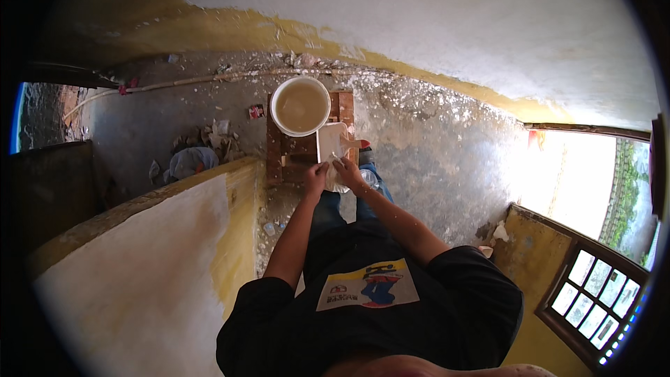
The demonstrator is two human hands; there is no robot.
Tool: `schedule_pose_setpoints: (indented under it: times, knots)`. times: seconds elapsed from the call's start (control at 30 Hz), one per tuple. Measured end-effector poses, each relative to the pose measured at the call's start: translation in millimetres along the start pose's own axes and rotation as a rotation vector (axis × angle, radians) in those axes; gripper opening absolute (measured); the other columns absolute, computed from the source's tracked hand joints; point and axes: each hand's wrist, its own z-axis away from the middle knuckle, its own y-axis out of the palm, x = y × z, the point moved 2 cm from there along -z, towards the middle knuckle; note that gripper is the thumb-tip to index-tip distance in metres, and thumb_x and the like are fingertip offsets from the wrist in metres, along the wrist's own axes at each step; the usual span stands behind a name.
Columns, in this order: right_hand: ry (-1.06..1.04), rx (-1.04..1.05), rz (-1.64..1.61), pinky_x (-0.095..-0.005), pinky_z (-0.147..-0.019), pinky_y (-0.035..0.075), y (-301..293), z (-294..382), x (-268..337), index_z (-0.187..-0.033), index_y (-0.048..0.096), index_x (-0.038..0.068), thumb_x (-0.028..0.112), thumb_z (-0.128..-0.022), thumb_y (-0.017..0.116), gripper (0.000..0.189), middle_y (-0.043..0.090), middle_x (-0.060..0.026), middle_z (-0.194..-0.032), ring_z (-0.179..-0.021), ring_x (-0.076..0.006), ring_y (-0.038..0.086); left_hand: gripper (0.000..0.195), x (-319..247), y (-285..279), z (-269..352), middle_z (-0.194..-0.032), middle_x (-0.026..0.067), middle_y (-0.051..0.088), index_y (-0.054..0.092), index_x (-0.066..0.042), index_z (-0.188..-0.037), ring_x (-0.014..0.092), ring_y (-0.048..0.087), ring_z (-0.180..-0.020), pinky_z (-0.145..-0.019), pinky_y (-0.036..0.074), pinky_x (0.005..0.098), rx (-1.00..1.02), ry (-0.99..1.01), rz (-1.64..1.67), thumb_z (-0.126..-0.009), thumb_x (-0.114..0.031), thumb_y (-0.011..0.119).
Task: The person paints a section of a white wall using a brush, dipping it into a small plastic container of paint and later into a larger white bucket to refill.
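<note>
Both my hands are close together over the near end of a pale rectangular tray (325, 139). Between them is a thin, whitish plastic bag (336, 183), pinched by the fingers of my left hand (315, 178) and my right hand (349, 172). A brush or scraper with a red-tipped handle (361, 144) rests across the tray's right side. Behind the tray, a round white bucket (273, 107) of cloudy tan liquid stands on a wooden stool or bench (345, 102). What the bag holds cannot be made out.
A low, partly plastered wall (157, 241) runs at the left, with a grey sack (192, 162) and debris beyond it. A long pole (204, 79) lies along the far wall's foot. White splatter covers the concrete floor (434, 173). A doorway (565, 178) opens at the right.
</note>
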Motion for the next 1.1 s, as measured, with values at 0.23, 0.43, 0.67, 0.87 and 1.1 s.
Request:
schedule_pose_setpoints:
  times: [0.23,0.43,0.67,0.87,1.1]
  knots:
    - [-0.093,-0.007,0.053,-0.0297,-0.064,0.043,13.0,28.6,30.8,-0.106,0.062,0.002,0.027,-0.101,0.061,0.026,0.058,-0.0023,-0.080,-0.073,-0.0096,0.051,0.034,-6.0,-20.3,8.5,-0.089,0.0027,0.071,0.073,0.001,-0.109,0.008,0.061,-0.082,-0.075,0.050,0.0260,-0.025,0.110,0.193,-0.096,-0.030,0.071]
    - [-0.471,0.068,0.028,-0.0298,-0.068,0.046,48.4,21.4,52.3,-0.109,0.062,0.000,0.020,-0.100,0.063,0.022,0.061,-0.0058,-0.084,-0.077,-0.0113,0.055,0.033,-16.7,-68.1,8.4,-0.101,0.0032,0.072,0.071,0.001,-0.117,0.009,0.062,-0.092,-0.083,0.050,0.0262,-0.063,0.295,0.180,-0.097,-0.025,0.070]
    - [-0.298,-0.005,0.073,-0.0324,-0.073,0.050,102.1,1.7,75.9,-0.110,0.065,0.000,0.021,-0.097,0.066,0.025,0.068,-0.0107,-0.088,-0.080,-0.0163,0.063,0.030,-33.8,-118.4,-13.9,-0.093,0.0017,0.072,0.071,0.003,-0.114,0.006,0.061,-0.084,-0.076,0.050,0.0240,-0.099,0.305,0.172,-0.098,-0.022,0.069]
    - [-0.343,-0.058,0.106,-0.0424,-0.082,0.053,132.5,-32.1,75.7,-0.111,0.067,0.003,0.022,-0.095,0.066,0.025,0.071,-0.0219,-0.102,-0.100,-0.0404,0.067,0.030,-8.9,-141.8,-63.5,-0.090,0.0009,0.072,0.071,0.001,-0.116,0.005,0.058,-0.083,-0.074,0.050,0.0251,-0.134,0.231,0.099,-0.098,-0.023,0.069]
    - [-0.293,-0.135,0.187,-0.0410,-0.087,0.054,136.3,-72.5,54.1,-0.115,0.069,0.005,0.022,-0.093,0.066,0.028,0.071,-0.0212,-0.107,-0.107,-0.0378,0.067,0.029,3.2,-134.3,-98.9,-0.093,0.0052,0.074,0.070,0.000,-0.118,0.007,0.061,-0.086,-0.076,0.051,0.0267,-0.121,0.243,0.048,-0.099,-0.021,0.067]
